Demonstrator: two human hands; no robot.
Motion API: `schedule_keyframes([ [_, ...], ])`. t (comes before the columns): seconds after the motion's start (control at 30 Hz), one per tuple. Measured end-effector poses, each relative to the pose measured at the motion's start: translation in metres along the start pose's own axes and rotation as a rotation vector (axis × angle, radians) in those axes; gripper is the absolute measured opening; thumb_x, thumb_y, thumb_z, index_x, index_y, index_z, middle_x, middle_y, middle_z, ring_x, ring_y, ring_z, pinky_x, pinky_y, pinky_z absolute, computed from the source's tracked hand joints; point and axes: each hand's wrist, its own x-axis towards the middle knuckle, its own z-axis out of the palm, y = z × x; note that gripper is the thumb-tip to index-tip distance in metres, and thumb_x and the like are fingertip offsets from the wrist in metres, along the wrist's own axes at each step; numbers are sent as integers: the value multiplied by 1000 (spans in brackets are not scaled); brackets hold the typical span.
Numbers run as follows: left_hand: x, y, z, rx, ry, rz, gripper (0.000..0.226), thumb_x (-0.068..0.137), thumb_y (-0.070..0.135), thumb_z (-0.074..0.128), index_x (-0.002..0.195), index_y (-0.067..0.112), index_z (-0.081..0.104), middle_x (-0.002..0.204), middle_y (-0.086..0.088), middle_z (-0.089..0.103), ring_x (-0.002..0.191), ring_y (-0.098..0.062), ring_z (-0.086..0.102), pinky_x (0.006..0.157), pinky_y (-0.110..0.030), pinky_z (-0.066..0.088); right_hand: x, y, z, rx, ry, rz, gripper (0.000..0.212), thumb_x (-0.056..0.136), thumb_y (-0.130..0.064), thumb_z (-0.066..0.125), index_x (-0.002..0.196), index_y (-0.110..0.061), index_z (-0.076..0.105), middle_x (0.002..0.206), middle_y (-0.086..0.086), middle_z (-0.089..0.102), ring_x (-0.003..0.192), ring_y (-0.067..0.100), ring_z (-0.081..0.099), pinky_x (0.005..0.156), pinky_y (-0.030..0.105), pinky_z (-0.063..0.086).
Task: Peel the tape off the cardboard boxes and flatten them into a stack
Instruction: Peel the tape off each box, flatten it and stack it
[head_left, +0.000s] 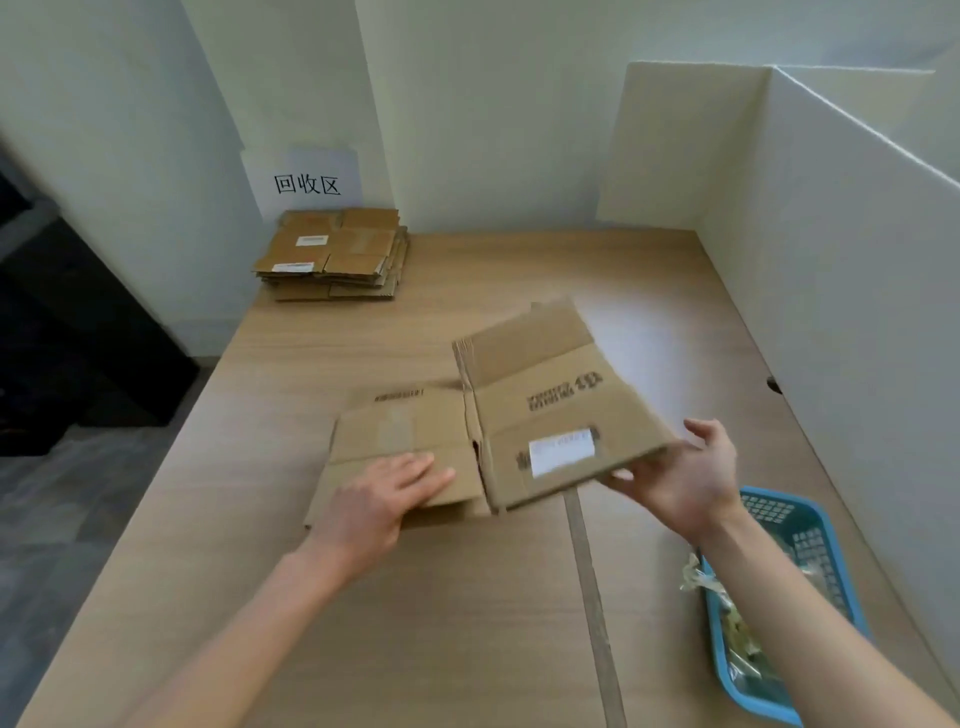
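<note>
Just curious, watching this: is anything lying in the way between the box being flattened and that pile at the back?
Nothing visible. Bare table lies between the box, held by both hands, and the stack at the far left corner.

The box (545, 415) that my fingers (623, 475) hold is brown corrugated cardboard, matt and a little rough, with a white paper label (562, 451) that looks smooth. The flat stack (332, 254) is the same matt cardboard, also with paper labels. The bench (467, 623) has a light wood-grain surface, smooth and not shiny. The basket (810, 525) is blue plastic with a grid wall, and crumpled glossy tape (701, 577) lies in it. The sign (306, 182) is white paper.
</note>
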Motion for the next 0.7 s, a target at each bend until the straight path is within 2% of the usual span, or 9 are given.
schedule_keyframes([
  [0.07, -29, -1, 39, 86, -222, 25, 108, 51, 0, 92, 144, 37, 50, 136, 0, 66, 120, -22, 67, 91, -42, 57, 4, 30, -23, -279, 151, 138, 52, 97, -53, 49, 125, -12, 65, 114, 17, 72, 102, 33, 69, 88, 52, 56],
  [0.13, -64, 10, 72, 74, -534, -29, 103, 73, 22, 88, 153, 49, 29, 149, 2, 55, 134, -20, 56, 103, -45, 50, 10, 68, -47, -843, 314, 171, 39, 93, -30, 70, 127, -13, 59, 107, 10, 73, 92, 27, 71, 82, 48, 61],
  [0.2, -92, 21, 96, -33, -739, -144, 64, 101, 56, 49, 156, 54, 16, 169, 5, 20, 155, -20, 21, 120, -50, 26, 10, 106, -71, -1212, 388, 174, 47, 90, -13, 68, 133, -17, 49, 115, 4, 69, 96, 22, 66, 91, 43, 56],
  [0.23, -100, 27, 102, -90, -802, -236, 61, 99, 71, 32, 156, 53, 19, 171, 9, 6, 157, -17, 6, 124, -49, 17, 8, 119, -79, -1290, 376, 163, 50, 90, -12, 63, 136, -20, 44, 118, 3, 66, 98, 21, 62, 92, 39, 53],
  [0.33, -96, 34, 114, -113, -653, -360, 99, 78, 91, -5, 159, 41, 23, 164, 11, 27, 151, -15, 24, 117, -42, 32, 11, 137, -90, -1609, 352, 85, 72, 88, -22, 59, 151, -29, 24, 133, 10, 53, 110, 29, 57, 86, 38, 48],
  [0.4, -77, 32, 120, -74, -539, -423, 88, 89, 83, 3, 162, 34, 10, 150, 8, 45, 135, -18, 43, 103, -40, 43, 22, 146, -93, -1896, 307, 20, 81, 91, -31, 58, 157, -38, 12, 158, 15, 27, 138, 35, 41, 104, 44, 43],
  [0.47, -59, 29, 132, -46, -494, -498, 72, 102, 66, 27, 163, 30, 13, 147, 4, 47, 131, -21, 46, 102, -44, 44, 39, 158, -94, -2059, 154, -73, 73, 97, -44, 51, 159, -42, 11, 168, 11, -4, 155, 31, 8, 124, 47, 18],
  [0.6, -25, 19, 164, 4, -317, -558, 50, 100, 59, 43, 130, 23, 59, 158, -9, 33, 146, -26, 32, 117, -56, 28, 83, 173, -92, -2110, 60, -203, 72, 95, -72, 35, 157, -50, 6, 168, 5, -20, 155, 26, -17, 123, 54, -5],
  [0.7, -9, 6, 185, -3, -266, -576, 47, 95, 69, 41, 111, 26, 54, 170, -3, 8, 158, -24, 1, 119, -66, 3, 112, 182, -92, -2172, 126, -295, 70, 92, -81, 20, 155, -56, 1, 168, 7, -16, 155, 29, -17, 120, 61, -4],
])
